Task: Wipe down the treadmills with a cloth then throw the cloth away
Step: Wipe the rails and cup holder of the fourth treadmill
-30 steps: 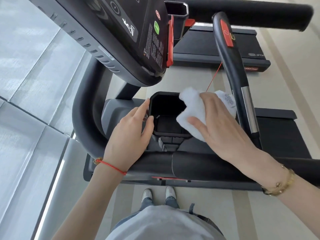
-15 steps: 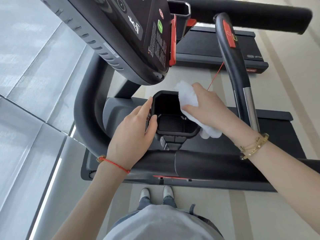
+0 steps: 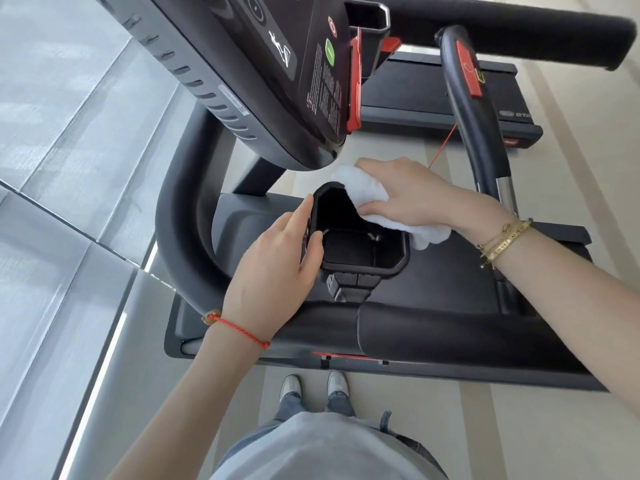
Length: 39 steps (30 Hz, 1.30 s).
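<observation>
Now right hand [image 3: 412, 195] holding white cloth [image 3: 360, 188] has slid to cup holder's [image 3: 367, 237] 12 o'clock rim; left hand [image 3: 273, 268] flat, bracing 9 o'clock side; wiping continues.

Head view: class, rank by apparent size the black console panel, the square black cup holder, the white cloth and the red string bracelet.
1. Black console panel
2. Square black cup holder
3. White cloth, partly hidden by the right hand, so 2 and 3 are uncertain
4. Red string bracelet
</observation>
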Each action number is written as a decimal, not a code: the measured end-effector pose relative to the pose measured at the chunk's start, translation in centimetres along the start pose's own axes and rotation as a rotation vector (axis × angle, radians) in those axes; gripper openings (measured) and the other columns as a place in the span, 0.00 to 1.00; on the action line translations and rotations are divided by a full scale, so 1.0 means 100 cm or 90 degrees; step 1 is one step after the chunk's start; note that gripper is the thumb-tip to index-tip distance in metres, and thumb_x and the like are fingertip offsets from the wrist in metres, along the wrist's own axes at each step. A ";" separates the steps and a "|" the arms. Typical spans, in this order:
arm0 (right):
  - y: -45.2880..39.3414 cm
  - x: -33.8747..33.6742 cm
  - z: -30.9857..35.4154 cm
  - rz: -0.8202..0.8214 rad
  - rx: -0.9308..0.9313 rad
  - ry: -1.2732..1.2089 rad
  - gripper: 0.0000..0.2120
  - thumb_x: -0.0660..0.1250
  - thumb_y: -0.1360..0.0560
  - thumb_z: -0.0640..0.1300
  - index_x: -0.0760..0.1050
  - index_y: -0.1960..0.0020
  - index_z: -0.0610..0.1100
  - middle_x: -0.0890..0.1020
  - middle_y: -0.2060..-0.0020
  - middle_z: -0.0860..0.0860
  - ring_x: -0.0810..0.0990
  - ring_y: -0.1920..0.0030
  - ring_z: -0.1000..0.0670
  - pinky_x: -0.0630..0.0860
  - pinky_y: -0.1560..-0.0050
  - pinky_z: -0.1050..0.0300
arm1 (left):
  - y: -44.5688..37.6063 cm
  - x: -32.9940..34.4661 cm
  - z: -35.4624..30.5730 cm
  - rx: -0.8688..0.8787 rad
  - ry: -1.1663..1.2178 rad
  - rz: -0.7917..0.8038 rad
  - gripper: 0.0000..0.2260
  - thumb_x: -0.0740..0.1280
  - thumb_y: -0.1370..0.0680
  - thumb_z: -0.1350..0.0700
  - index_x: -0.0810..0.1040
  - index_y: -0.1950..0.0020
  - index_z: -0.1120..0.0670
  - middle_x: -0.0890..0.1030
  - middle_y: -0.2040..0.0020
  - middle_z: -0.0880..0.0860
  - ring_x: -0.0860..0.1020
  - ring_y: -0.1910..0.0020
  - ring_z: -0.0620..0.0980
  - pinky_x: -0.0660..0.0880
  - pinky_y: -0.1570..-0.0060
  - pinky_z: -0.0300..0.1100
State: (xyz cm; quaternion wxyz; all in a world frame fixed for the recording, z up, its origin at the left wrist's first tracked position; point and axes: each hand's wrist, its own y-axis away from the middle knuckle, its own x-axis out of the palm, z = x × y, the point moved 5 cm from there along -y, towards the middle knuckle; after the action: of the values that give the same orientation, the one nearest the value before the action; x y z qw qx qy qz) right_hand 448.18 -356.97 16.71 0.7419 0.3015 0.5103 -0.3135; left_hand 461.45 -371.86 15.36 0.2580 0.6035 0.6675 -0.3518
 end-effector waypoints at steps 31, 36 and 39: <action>0.058 0.034 -0.007 -0.144 0.224 -0.360 0.26 0.66 0.22 0.48 0.59 0.29 0.47 0.71 0.42 0.50 0.70 0.47 0.50 0.63 0.59 0.63 | -0.001 0.002 0.003 0.009 0.000 -0.010 0.23 0.58 0.18 0.52 0.63 0.23 0.51 0.77 0.53 0.50 0.77 0.55 0.50 0.76 0.53 0.52; 0.071 0.044 0.000 -0.144 0.192 -0.357 0.28 0.63 0.21 0.48 0.54 0.26 0.48 0.65 0.38 0.53 0.67 0.45 0.54 0.63 0.55 0.64 | -0.001 0.002 0.002 0.006 0.003 -0.010 0.23 0.59 0.19 0.52 0.64 0.23 0.52 0.78 0.54 0.51 0.77 0.55 0.51 0.76 0.54 0.53; 0.054 0.032 -0.004 -0.144 0.152 -0.274 0.24 0.60 0.19 0.51 0.58 0.28 0.44 0.66 0.39 0.52 0.67 0.47 0.53 0.61 0.54 0.60 | -0.001 0.002 0.002 0.006 0.002 -0.012 0.23 0.59 0.19 0.52 0.64 0.23 0.52 0.77 0.55 0.51 0.77 0.56 0.51 0.76 0.54 0.53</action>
State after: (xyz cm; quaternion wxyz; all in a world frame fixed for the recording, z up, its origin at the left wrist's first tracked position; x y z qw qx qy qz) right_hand 453.05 -353.80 14.30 0.7527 0.2541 0.3305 -0.5096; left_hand 461.28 -371.90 15.10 0.2508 0.5990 0.6717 -0.3566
